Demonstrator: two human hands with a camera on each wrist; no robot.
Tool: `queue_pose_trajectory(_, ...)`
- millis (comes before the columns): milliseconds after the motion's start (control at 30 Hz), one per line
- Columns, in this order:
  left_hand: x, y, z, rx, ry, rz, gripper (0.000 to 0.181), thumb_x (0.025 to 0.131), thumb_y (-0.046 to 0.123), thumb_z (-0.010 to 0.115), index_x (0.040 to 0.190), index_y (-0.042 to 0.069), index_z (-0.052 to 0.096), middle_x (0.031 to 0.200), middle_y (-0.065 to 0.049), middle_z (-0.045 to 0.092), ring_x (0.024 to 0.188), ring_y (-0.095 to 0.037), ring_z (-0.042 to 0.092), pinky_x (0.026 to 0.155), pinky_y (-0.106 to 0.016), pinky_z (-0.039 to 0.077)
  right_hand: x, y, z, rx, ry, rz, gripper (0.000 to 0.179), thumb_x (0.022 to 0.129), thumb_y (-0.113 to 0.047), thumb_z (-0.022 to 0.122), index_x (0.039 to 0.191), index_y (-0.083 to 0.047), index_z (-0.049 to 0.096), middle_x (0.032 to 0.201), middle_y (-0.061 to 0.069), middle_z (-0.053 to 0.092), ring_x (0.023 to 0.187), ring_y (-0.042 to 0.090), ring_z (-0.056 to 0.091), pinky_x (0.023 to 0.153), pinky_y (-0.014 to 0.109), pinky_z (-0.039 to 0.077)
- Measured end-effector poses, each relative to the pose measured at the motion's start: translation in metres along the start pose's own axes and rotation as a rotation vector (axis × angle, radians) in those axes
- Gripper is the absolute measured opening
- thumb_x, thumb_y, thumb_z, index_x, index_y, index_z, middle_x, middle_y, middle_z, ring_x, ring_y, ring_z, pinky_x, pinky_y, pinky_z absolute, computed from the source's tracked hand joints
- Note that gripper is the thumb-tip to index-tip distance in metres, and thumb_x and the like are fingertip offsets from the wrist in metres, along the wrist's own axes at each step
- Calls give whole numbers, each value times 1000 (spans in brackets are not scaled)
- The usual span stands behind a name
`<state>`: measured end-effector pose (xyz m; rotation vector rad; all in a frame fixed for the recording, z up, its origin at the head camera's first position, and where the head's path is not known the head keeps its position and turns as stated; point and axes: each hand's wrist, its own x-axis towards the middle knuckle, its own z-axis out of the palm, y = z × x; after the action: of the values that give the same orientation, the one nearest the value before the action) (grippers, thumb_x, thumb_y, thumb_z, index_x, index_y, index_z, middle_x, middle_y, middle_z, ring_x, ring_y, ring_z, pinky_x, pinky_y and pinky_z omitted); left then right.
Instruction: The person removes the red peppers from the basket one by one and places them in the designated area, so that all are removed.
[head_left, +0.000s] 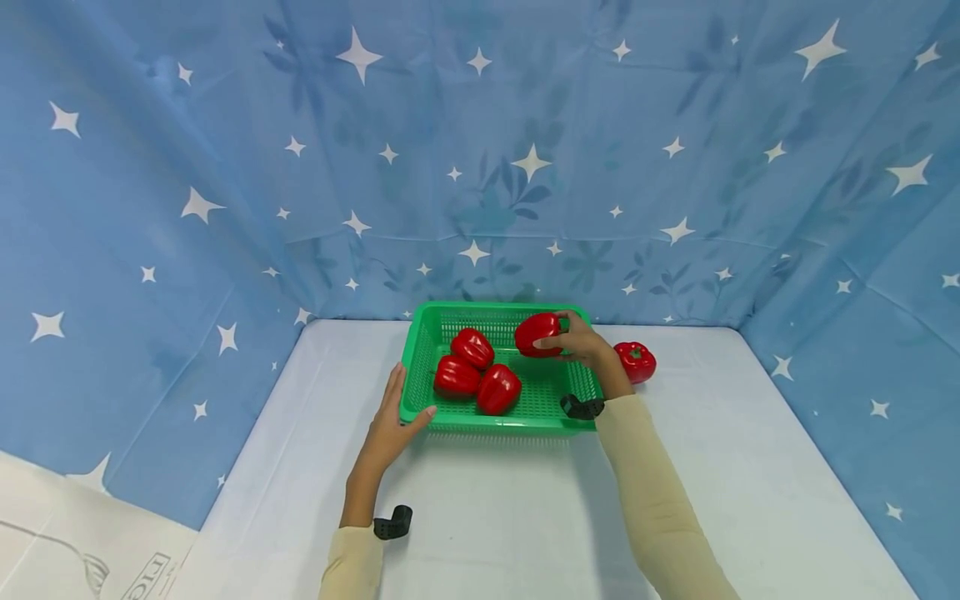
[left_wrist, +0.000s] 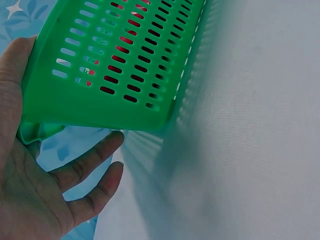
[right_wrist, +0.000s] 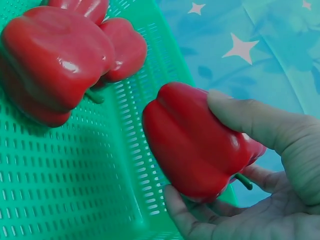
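Note:
My right hand (head_left: 581, 340) grips a red bell pepper (right_wrist: 195, 142) by its stem end, thumb on one side and fingers on the other. The pepper is over the right part of a green plastic basket (head_left: 480, 423). Three more red bell peppers lie together in the basket's left half: one at the back (head_left: 472, 347), one at left (head_left: 456, 377) and one in front (head_left: 498, 390). At the basket's left front corner, my left hand (head_left: 388, 433) touches the rim with thumb and fingers spread; two of its fingers (left_wrist: 102, 192) extend below the corner in the left wrist view.
Another red bell pepper (head_left: 635, 362) sits on the white table (head_left: 510, 517) just right of the basket, partly behind my right forearm. Blue star-patterned cloth (head_left: 480, 167) hangs behind the table and along both sides. Each wrist wears a black device (head_left: 394, 522).

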<state>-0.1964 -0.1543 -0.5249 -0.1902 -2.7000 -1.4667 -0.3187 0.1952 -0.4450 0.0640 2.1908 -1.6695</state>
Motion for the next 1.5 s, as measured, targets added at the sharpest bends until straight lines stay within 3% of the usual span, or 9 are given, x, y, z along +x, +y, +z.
queue_pose_trajectory(300, 0, -1, 1, 3, -3, 0, 94, 89, 55, 63, 159, 24, 8, 166, 5, 3, 152, -27, 11, 114, -64, 24, -3, 1, -4, 11, -4, -70, 87, 90, -19, 70, 154, -10, 12, 148, 25, 29, 131, 41, 42, 101, 50, 48)
queue_pose_trajectory(567, -1, 0, -1, -11, -6, 0, 94, 89, 54, 64, 159, 25, 7, 166, 8, 1, 153, -26, 9, 114, -63, 24, -9, 2, -10, 87, -17, -149, 84, 94, -20, 65, 156, -14, 9, 153, 23, 21, 135, 45, 38, 103, 58, 43)
queue_pose_trajectory(867, 0, 1, -1, -3, -6, -10, 94, 89, 54, 63, 159, 27, 6, 165, 12, 1, 152, -26, 10, 114, -63, 25, -16, 1, -14, 83, 23, -273, 83, 89, -34, 70, 153, -15, 21, 150, 24, 22, 134, 47, 37, 95, 55, 50)
queue_pose_trajectory(1033, 0, 1, -1, -16, -13, -19, 94, 89, 54, 64, 159, 28, 6, 165, 13, 1, 153, -25, 9, 114, -62, 24, -23, -5, -17, 134, 66, -282, 79, 90, -28, 70, 152, -18, 22, 153, 19, 20, 137, 44, 34, 99, 57, 47)
queue_pose_trajectory(1167, -2, 0, 0, -24, -19, -19, 94, 89, 53, 64, 159, 27, 6, 165, 12, 0, 153, -25, 8, 115, -62, 24, -31, -10, -21, 133, 127, -277, 79, 91, -25, 68, 154, -19, 21, 156, 15, 18, 137, 40, 35, 92, 40, 55)
queue_pose_trajectory(1300, -2, 0, 0, -22, -17, -12, 94, 90, 52, 64, 159, 26, 6, 165, 10, 1, 153, -26, 8, 115, -63, 24, -37, -12, -27, 142, 179, -295, 80, 92, -24, 67, 155, -19, 19, 157, 14, 21, 137, 38, 37, 82, 23, 56)
queue_pose_trajectory(1500, 0, 0, 0, -1, -9, -2, 94, 89, 55, 64, 159, 27, 7, 166, 9, 1, 152, -26, 10, 113, -63, 25, -46, -13, -37, 175, 261, -336, 80, 90, -27, 70, 154, -18, 22, 155, 11, 27, 136, 33, 39, 82, 19, 54)
